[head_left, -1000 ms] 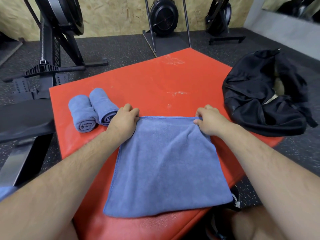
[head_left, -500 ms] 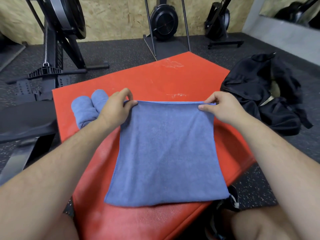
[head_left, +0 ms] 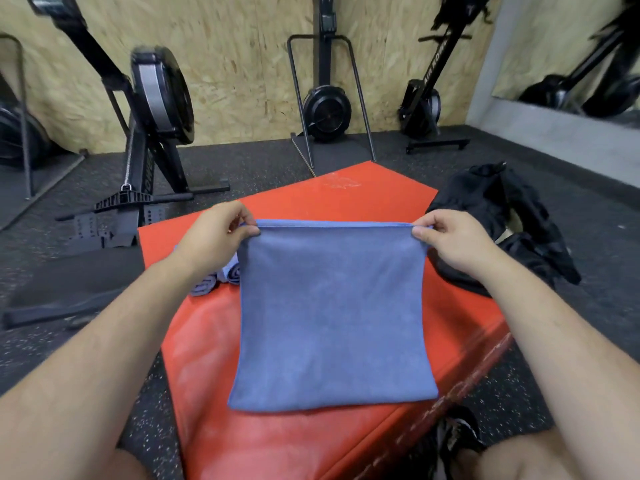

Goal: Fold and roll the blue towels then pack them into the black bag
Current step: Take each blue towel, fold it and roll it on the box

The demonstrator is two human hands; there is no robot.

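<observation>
Blue towel [head_left: 332, 317] is held taut by its far corners, near edge resting on the red desk [head_left: 277, 445], so that a fold can be laid evenly. Fingers are clamped on it: left hand [head_left: 214, 237] at 10 o'clock, right hand [head_left: 453, 244] at 2 o'clock. The black bag [head_left: 502, 209] is kept at 3 o'clock.

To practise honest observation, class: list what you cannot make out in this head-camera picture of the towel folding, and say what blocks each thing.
1. Rolled towels: head view, mostly hidden behind the left hand and forearm; their number is unclear.
2. Black bag: head view, its inside does not show; the right hand covers one edge.
3. Red mat beneath the held blue towel: head view, hidden by it.
</observation>
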